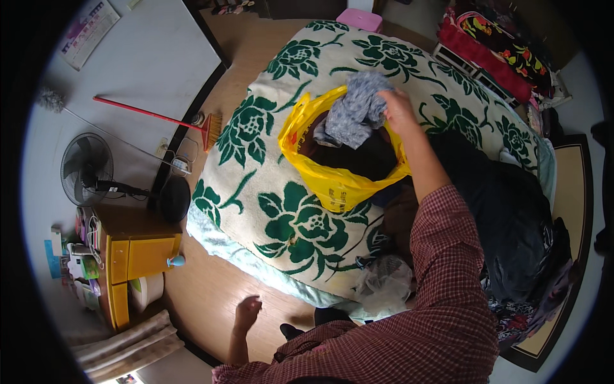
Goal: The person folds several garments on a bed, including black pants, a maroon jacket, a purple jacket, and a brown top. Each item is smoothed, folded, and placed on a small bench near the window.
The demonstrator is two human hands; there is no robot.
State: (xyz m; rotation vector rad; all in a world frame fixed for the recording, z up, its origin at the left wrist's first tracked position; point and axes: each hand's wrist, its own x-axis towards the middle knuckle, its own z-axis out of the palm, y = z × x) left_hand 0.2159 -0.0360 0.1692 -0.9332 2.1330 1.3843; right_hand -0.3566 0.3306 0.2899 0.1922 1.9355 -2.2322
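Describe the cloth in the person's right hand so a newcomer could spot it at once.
Find the big blanket with green flowers, then the open yellow bag on it. At the bag's mouth, the right hand holds the cloth. Its mottled blue-grey sets it apart from the dark clothes beside the bag.

I see a small block of dark printed marks on the yellow plastic bag [358, 192], on the side closest to the person. The marks sit in short rows and bend with the plastic. More marks, reddish ones, show on the bag's left side, but folds squash them. From my far-off seat I also spot a paper poster [88, 33] on the wall [157, 54], with purple on it and a slanted line of big letters. Small pale marks sit on the electric fan [87, 168], too tiny for me to read.
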